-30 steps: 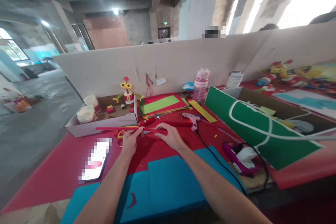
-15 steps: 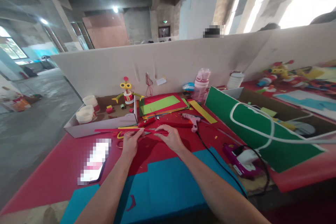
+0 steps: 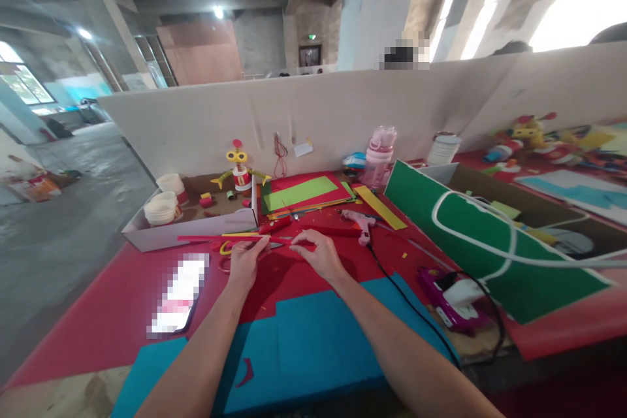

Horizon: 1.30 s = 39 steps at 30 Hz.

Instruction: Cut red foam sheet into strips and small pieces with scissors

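A long, thin red strip, seemingly paper, stretches from left to right above the red table. My left hand pinches it between thumb and forefinger near its middle. At the strip's right end, the thumb and forefinger of my right hand curl together around the tip. Just behind and below my left hand lie scissors with yellow-and-red handles, partly hidden. A pink glue gun rests to the right of my right hand, its black cord running toward me.
Blue sheets cover the near table edge, with a phone at left. A shallow box holds white cups and a yellow-eyed figure. Coloured sheets lie behind. On the right stand a purple power strip and green-sided box.
The view has shifted slightly. My right fingers have drawn closer to the end of the red strip, while my left hand keeps its pinch.
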Each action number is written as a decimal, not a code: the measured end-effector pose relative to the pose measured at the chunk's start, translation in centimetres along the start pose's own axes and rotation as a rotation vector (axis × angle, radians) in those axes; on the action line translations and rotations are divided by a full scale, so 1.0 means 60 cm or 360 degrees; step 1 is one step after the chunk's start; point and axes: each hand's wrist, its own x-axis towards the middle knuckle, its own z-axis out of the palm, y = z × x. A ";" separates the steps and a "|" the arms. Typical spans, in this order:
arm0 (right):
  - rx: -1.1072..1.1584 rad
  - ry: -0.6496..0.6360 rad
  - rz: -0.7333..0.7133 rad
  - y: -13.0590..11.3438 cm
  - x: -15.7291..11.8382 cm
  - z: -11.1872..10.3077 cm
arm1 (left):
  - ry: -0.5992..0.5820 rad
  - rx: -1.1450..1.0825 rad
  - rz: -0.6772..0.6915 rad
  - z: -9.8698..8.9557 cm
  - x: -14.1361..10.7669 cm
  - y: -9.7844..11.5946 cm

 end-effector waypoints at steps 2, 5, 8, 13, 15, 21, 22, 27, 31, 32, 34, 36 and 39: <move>0.0000 0.0019 -0.0002 0.003 0.000 0.002 | -0.0006 0.0018 0.0010 -0.001 0.000 0.000; 0.0030 0.0068 0.0069 0.008 0.000 0.004 | -0.0013 0.0037 0.0020 -0.002 0.000 -0.003; 0.0077 0.0085 0.0238 0.014 0.000 0.007 | 0.0006 0.0034 0.0022 -0.002 0.001 -0.006; 0.0171 0.0088 0.0430 0.022 0.001 0.010 | 0.0014 0.0064 0.0056 0.000 0.002 -0.007; 0.0204 0.0076 0.0487 0.022 0.001 0.011 | 0.0023 0.0082 0.0059 0.001 0.001 -0.006; 0.0383 0.0104 0.0573 0.016 0.000 0.015 | 0.0045 0.0068 0.0033 0.005 -0.002 -0.002; 0.0389 0.0105 0.0579 0.017 -0.001 0.015 | 0.0049 0.0070 0.0033 0.004 -0.002 -0.002; 0.0334 0.0067 0.0564 0.023 -0.001 0.014 | 0.0029 0.0145 0.0082 0.000 -0.002 -0.004; -0.0004 -0.0121 0.0416 0.022 0.001 0.004 | -0.0033 0.0314 0.0058 0.000 -0.006 -0.001; -0.0154 -0.0166 0.0372 0.021 0.002 0.001 | -0.0036 0.0371 0.0062 0.001 -0.007 0.000; -0.0409 -0.0222 0.0304 0.016 0.003 -0.004 | -0.0032 0.0477 0.0094 0.003 -0.010 0.004; -0.0520 -0.0254 0.0269 0.012 0.003 -0.007 | -0.0035 0.0559 0.0126 0.005 -0.013 0.008; -0.0516 -0.0250 0.0278 0.012 -0.001 -0.005 | -0.0029 0.0641 0.0158 0.007 -0.014 0.012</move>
